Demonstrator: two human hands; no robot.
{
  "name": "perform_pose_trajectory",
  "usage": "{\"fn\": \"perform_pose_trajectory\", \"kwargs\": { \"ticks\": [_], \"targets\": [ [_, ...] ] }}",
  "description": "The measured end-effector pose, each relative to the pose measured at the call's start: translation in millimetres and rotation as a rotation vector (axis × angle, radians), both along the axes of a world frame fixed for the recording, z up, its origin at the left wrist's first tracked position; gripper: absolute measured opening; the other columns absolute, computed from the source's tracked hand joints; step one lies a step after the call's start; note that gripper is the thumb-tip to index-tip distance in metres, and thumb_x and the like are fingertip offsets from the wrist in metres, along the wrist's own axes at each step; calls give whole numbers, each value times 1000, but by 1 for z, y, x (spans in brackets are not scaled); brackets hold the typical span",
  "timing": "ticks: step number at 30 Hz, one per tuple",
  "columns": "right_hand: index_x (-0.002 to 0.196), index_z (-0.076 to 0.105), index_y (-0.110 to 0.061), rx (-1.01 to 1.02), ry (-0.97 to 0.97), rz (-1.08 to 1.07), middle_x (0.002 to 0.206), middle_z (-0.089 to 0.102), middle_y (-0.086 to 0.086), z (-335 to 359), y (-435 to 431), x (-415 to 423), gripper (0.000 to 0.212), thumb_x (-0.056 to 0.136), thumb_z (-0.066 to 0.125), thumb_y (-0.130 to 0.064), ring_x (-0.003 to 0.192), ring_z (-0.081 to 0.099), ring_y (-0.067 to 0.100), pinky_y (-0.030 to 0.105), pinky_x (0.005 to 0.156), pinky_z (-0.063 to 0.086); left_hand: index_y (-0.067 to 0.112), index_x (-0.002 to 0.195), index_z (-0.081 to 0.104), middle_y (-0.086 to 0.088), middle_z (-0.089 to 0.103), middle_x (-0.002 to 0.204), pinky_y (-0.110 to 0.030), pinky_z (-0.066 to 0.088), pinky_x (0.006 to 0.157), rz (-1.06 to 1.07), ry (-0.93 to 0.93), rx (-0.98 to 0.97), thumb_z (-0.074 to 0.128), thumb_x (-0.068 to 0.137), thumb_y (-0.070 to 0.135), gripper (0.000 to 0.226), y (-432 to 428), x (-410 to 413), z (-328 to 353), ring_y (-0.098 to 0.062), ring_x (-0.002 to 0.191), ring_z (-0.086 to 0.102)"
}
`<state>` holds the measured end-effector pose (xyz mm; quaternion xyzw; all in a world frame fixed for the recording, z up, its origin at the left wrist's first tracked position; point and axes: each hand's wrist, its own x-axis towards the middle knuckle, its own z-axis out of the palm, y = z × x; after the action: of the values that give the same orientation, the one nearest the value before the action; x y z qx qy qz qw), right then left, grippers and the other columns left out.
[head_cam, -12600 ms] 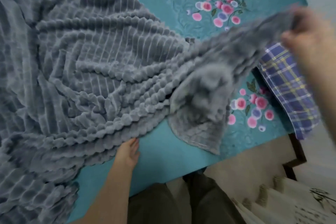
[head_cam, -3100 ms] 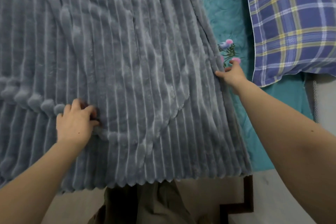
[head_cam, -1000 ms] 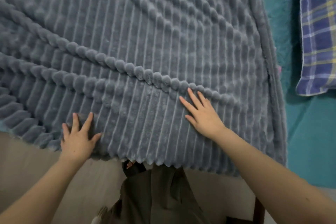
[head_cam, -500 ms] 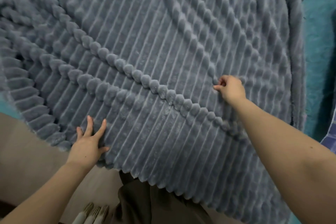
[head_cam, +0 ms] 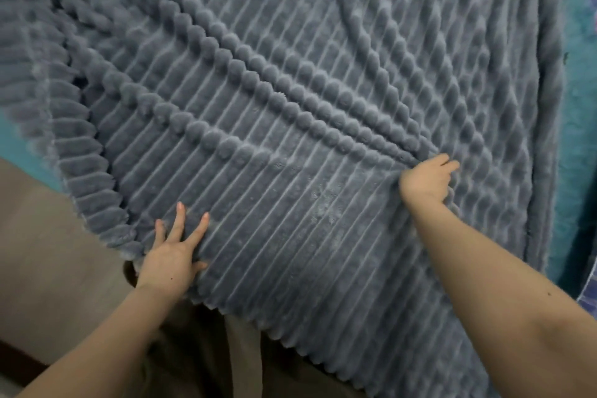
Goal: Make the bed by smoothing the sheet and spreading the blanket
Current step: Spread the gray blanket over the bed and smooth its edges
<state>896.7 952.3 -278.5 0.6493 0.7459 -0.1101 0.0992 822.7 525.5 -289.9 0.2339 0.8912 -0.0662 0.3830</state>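
Over teal sheet [head_cam: 578,139], grey blanket [head_cam: 290,90]; left hand [head_cam: 172,255] flat, right hand [head_cam: 426,181] pinches it; pillow corner [head_cam: 590,296] right.

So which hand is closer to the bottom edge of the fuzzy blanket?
Left. The left hand lies flat right at the bottom edge of the grey blanket, its wrist past it. The right hand is farther up the blanket, gripping a fold.

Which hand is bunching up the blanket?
The right hand: its fingers curl round a fold of the blanket, while the left hand lies flat with fingers spread.
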Motion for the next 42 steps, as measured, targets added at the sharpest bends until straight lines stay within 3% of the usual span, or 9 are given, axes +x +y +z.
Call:
{"fn": "perform_pose_trajectory", "kwargs": {
  "ticks": [3,6,9,15,22,28,32,35,42],
  "targets": [
    [137,38,-6,40,94,481,150,26,18,5,-65,-20,54,88,56,-22,133,34,39,51,103,36,44,148,-13,-1,-20,160,-36,50,95,-44,35,10,50,88,58,88,0,-5,6,-36,147,12],
    [150,29,-14,-183,175,1040,160,13,14,4,-136,-38,62,95,51,-33,145,16,37,47,120,16,35,142,38,-3,34,154,-41,45,88,11,262,205,57,86,54,62,-3,-24,22,-27,123,53],
    [152,18,-32,-483,45,1293,162,1,3,0,-201,-51,61,97,46,-39,148,3,32,53,118,15,20,134,45,-9,42,140,-53,40,92,332,473,272,73,76,37,67,-24,-56,31,-36,120,46],
    [120,46,-11,-377,-57,977,125,42,11,9,-292,-117,31,89,49,-18,118,41,32,44,88,43,7,124,45,-15,53,121,-42,47,82,1077,115,544,71,75,9,55,-90,-126,14,-36,107,55],
    [140,40,-23,-810,489,776,134,46,-4,25,-412,-229,57,92,52,-51,118,48,6,24,98,41,10,101,64,-7,70,96,-26,47,75,755,-284,534,76,77,27,31,-138,-118,14,-20,88,64],
    [131,49,-23,-973,306,884,120,62,3,26,-486,-277,52,82,63,-16,109,58,19,27,85,48,48,96,61,27,69,91,-11,48,78,849,-627,691,68,72,58,27,-184,-102,46,13,87,62],
    [127,56,-28,-1226,20,1161,126,59,-4,25,-511,-290,42,87,65,-34,114,54,14,23,91,43,23,99,63,5,70,96,-33,52,86,1072,-495,626,62,90,36,16,-230,-122,42,-11,91,66],
    [114,67,-19,-1002,96,1146,120,56,1,17,-510,-310,32,92,60,-41,115,52,20,21,93,39,14,94,64,-7,69,92,-29,46,78,1274,-310,602,61,92,14,4,-262,-147,37,-25,92,64],
    [151,19,-24,-881,695,209,151,32,1,21,-491,-396,86,84,73,-28,134,40,20,36,109,38,23,85,61,-13,66,89,-47,51,90,1386,-235,644,56,93,7,18,-306,-235,47,-31,83,63]
  ]
}}
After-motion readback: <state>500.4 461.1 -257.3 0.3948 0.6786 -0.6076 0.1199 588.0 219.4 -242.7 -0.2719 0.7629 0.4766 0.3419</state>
